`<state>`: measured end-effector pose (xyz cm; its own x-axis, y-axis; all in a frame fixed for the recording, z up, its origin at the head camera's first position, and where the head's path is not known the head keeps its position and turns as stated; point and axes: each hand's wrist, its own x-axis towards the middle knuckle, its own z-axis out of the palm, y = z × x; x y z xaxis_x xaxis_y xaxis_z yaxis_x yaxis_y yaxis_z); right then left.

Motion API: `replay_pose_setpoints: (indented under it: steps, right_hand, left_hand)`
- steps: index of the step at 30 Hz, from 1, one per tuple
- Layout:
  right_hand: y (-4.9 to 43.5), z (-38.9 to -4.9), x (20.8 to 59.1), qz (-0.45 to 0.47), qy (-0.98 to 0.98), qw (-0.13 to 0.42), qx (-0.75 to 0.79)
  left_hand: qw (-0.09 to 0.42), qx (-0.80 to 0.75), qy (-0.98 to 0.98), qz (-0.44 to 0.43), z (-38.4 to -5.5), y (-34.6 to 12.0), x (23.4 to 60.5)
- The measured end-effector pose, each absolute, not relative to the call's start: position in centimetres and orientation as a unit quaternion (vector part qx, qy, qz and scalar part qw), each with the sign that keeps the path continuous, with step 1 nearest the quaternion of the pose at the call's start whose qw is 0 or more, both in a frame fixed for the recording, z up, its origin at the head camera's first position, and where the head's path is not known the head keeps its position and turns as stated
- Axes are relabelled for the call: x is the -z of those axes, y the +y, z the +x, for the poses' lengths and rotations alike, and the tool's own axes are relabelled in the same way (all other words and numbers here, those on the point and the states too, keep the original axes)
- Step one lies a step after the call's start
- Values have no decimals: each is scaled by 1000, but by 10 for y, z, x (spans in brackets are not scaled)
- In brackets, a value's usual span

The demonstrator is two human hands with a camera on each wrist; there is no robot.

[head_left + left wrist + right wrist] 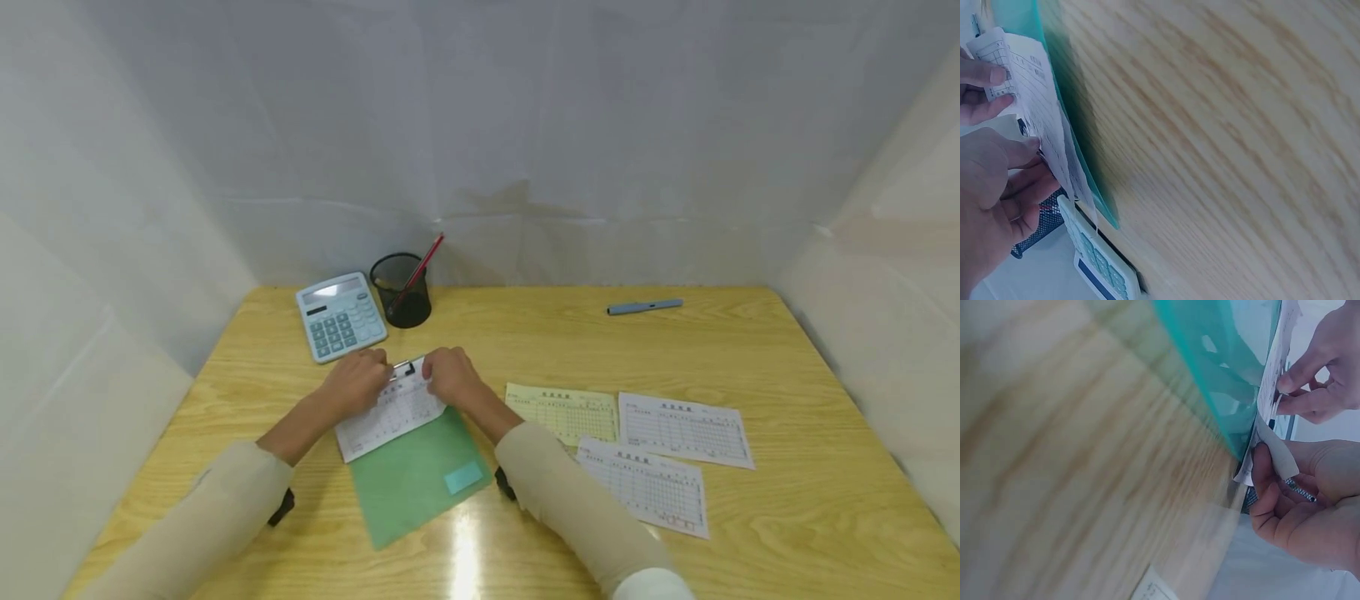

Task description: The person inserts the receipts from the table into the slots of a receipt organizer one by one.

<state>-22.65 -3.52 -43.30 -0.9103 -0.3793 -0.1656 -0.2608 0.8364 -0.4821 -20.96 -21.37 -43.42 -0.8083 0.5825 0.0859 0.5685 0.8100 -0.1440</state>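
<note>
A translucent green clip folder (420, 487) lies tilted on the table, a light blue label (463, 477) near its lower right corner. Over its upper part is a white printed form (393, 417), under the metal clip (405, 368) at the top edge. My left hand (356, 382) is at the top left, thumb and forefinger pinching the clip's end; the left hand (1322, 375) also shows in the right wrist view. With my right hand (452, 377) I pinch the form's top right corner, which curls up between thumb and fingers of that right hand (1307, 494).
Behind the left hand stand a light blue calculator (341, 317) and a black mesh pen cup (405, 300) with a red pencil (423, 265). A blue pen (645, 307) lies at the back right. Right of the folder are a yellow form (562, 410) and two white forms (686, 427).
</note>
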Motion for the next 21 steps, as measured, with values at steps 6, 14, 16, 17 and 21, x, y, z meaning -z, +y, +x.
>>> replay_pose_setpoints:
  steps: [6,14,16,17,21]
  right_hand:
    - [-38,-229,433,-157,949,131,239]
    - [-39,-231,433,-128,941,133,284]
    - [-39,-231,432,-117,938,137,297]
    - [-39,-231,432,-115,938,137,297]
    - [-39,-232,431,-115,941,132,290]
  left_hand:
    - [67,-53,-949,-303,-208,-214,435]
    - [61,-52,-951,-299,-208,-213,434]
    - [57,-53,-951,-298,-208,-213,433]
    - [55,-51,-952,-297,-208,-213,432]
    - [53,-49,-952,-297,-210,-213,431]
